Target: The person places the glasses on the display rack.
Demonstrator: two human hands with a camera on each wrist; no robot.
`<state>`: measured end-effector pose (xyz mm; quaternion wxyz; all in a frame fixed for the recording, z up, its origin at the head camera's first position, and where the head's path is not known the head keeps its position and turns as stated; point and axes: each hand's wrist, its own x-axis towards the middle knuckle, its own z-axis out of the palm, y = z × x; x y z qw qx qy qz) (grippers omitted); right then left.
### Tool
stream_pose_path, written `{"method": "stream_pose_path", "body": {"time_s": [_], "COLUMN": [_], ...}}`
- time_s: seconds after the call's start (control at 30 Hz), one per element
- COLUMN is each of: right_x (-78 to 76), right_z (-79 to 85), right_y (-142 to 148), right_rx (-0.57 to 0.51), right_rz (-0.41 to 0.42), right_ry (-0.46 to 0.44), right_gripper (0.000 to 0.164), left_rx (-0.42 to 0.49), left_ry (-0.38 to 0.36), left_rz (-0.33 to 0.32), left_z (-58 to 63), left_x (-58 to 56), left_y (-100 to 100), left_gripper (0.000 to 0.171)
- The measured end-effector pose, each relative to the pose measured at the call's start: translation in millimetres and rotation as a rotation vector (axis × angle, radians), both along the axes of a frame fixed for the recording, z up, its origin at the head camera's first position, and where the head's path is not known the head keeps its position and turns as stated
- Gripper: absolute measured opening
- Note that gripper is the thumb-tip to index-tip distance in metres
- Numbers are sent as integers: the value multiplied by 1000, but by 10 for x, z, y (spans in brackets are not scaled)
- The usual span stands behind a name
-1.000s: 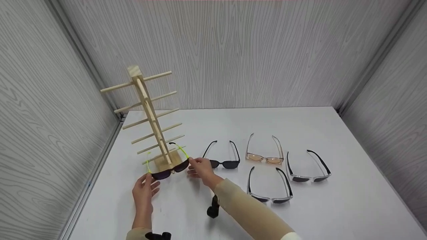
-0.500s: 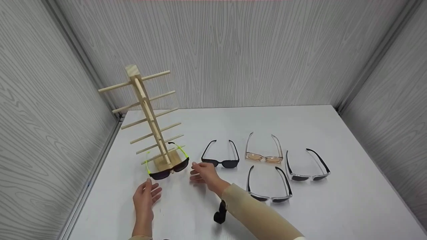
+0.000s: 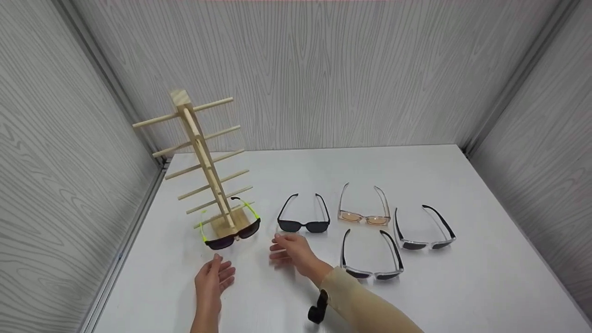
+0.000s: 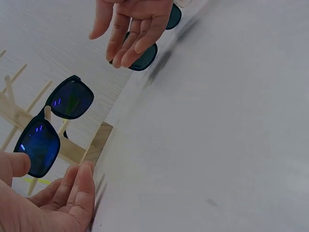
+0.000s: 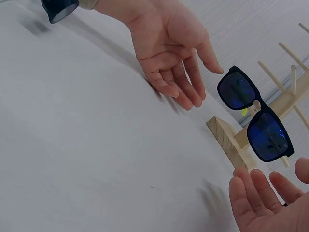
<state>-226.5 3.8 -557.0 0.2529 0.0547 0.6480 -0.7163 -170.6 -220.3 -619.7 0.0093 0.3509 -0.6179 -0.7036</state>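
Sunglasses with dark lenses and neon-yellow temples (image 3: pixel 249 229) hang on the lowest level of a wooden display rack (image 3: pixel 203 152), the bridge resting on a short front peg. My left hand (image 3: pixel 214 280) is just below and in front of them, fingers relaxed and holding nothing. To their right, my right hand (image 3: pixel 296 253) hovers over the table with loosely bent fingers, also holding nothing. Black sunglasses (image 3: pixel 317 227) lie just behind the right hand. In the right wrist view, the hung sunglasses (image 5: pixel 268 135) show blue reflections, with both hands apart from them.
On the white table (image 3: pixel 268 305), orange-tinted glasses (image 3: pixel 379 220) and two clear-framed sunglasses (image 3: pixel 387 276), (image 3: pixel 415 246) lie at the right with temples unfolded. Bare pegs (image 3: pixel 222 132) stick out from the rack's upper levels. Grey wood-grain panels (image 3: pixel 323 74) enclose the table's back and sides.
Both hands have let go of the neon-templed sunglasses, which stay on the rack. The right hand has drawn back right and toward me; the left has lowered and shifted slightly right.
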Motion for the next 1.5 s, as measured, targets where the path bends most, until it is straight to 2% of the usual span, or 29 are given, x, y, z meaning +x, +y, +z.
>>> {"method": "stream_pose_path", "body": {"time_s": [0.1,0.3,0.4,0.57,0.8,1.0,1.23,1.33,1.5], "right_x": [37,103,135,178,227,251,299,272,274], "right_z": [-17,-29,-11,39,116,150,288,277,340], "right_y": [67,201,273,400,584,774,1005,1112,1318], "right_rx": [-19,-58,-56,-77,-69,-76,-54,-57,-52], "right_rz": [-9,-20,-30,-23,-3,-28,-69,-95,-150], "right_ry": [-2,-27,-27,10,76,97,85,103,110], "right_gripper": [43,43,42,44,46,48,47,53,52], "left_rx": [26,61,82,102,113,115,95,81,71], "left_ry": [-5,-6,15,33,15,14,20,44,87], "left_rz": [-23,-49,-74,-119,-165,-207,-265,-287,-325], "left_z": [109,482,563,594,618,641,646,642,665], "left_x": [49,207,252,265,239,208,160,141,120], "left_y": [71,259,323,406,535,631,758,816,901], "left_gripper": [67,59,59,58,54,52,53,52,49]}}
